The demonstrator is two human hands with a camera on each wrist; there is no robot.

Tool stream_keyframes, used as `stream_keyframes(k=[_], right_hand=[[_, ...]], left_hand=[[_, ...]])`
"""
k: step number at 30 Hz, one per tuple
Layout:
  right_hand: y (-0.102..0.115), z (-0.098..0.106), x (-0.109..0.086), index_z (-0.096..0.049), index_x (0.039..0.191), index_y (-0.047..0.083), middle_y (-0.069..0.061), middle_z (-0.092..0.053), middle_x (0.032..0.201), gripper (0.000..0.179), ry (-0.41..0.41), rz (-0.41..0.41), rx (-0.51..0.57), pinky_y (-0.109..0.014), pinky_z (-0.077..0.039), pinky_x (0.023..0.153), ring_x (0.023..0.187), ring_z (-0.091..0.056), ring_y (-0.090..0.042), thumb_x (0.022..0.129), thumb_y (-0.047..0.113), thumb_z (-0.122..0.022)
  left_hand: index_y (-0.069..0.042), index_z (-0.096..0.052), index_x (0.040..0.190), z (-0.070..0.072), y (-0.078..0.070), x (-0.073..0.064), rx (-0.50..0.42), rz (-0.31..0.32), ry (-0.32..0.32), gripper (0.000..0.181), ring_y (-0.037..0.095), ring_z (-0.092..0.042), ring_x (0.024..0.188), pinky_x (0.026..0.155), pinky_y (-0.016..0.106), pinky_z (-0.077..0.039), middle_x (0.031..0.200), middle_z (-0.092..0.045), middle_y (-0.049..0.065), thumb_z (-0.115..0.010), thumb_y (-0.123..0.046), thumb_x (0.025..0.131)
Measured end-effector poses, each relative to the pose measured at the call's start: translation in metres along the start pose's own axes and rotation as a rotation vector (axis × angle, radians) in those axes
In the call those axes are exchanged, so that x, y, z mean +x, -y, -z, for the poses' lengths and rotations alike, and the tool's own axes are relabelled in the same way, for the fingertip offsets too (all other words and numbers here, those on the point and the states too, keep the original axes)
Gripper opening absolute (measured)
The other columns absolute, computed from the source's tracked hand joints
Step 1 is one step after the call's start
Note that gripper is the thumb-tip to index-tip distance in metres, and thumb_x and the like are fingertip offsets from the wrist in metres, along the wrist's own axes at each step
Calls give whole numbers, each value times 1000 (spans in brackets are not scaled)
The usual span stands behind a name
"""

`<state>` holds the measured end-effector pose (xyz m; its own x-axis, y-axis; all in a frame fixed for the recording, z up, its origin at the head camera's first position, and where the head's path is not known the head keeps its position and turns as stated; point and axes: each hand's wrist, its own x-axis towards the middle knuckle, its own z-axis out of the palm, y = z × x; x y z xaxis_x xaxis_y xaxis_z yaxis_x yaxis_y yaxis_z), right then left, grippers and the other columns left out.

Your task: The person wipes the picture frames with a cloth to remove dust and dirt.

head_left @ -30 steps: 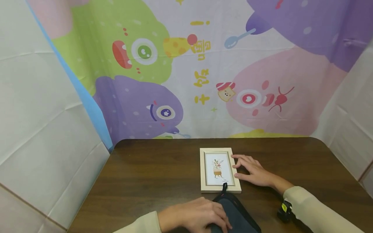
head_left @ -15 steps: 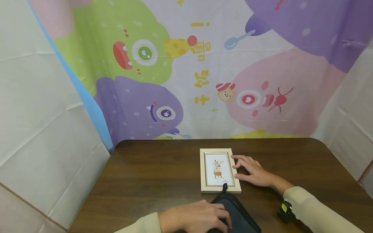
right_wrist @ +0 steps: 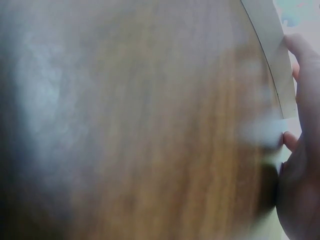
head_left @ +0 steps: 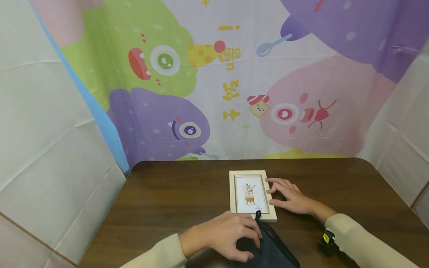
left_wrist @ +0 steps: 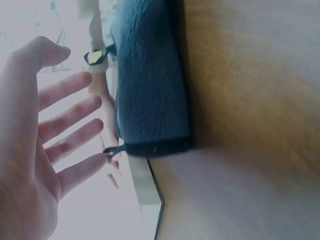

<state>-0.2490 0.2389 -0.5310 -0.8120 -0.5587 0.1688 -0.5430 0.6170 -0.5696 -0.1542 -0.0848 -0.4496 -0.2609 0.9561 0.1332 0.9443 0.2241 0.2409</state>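
A dark blue-grey fabric pouch (head_left: 278, 247) with a black zip edge and a small loop lies at the table's near side. My left hand (head_left: 228, 232) is over it, fingers loosely bent; in the left wrist view a gap separates most of the hand from the pouch (left_wrist: 152, 75). Just beyond stands a cream picture frame (head_left: 249, 193), lying flat with a potted-plant print face up. The pouch's loop overlaps its lower edge in the head view. My right hand (head_left: 291, 197) touches the frame's right edge with its fingertips, fingers spread.
The brown wooden table (head_left: 167, 193) reaches back to a printed cartoon curtain (head_left: 248, 141). White panels (head_left: 57, 160) enclose both sides. A small black device (head_left: 326, 242) with a yellow patch sits on my right wrist.
My left hand has lifted from the pouch and shifted slightly away from me, its fingers loosening. The right hand and the picture frame have stayed in place.
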Motion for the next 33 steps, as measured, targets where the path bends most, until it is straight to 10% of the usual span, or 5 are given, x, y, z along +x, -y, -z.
stream_keyframes(k=[25, 33], right_hand=[[3, -1, 0, -64, 110, 35, -11, -52, 172, 14, 1, 11, -4, -79, -33, 112, 156, -46, -47, 106, 37, -78], [4, 1, 0, -64, 110, 33, -13, -52, 172, 14, -1, 9, 8, -78, -32, 113, 157, -45, -48, 106, 36, -78]], left_hand=[[-24, -86, 111, 13, 67, -32, -88, 405, -203, 18, 16, -75, 123, 101, 35, -62, 128, -81, -6, -77, -32, 99], [-15, -84, 121, 6, 74, -31, -259, 495, -398, 24, 28, -73, 136, 115, 53, -57, 141, -78, 7, -79, -22, 99]])
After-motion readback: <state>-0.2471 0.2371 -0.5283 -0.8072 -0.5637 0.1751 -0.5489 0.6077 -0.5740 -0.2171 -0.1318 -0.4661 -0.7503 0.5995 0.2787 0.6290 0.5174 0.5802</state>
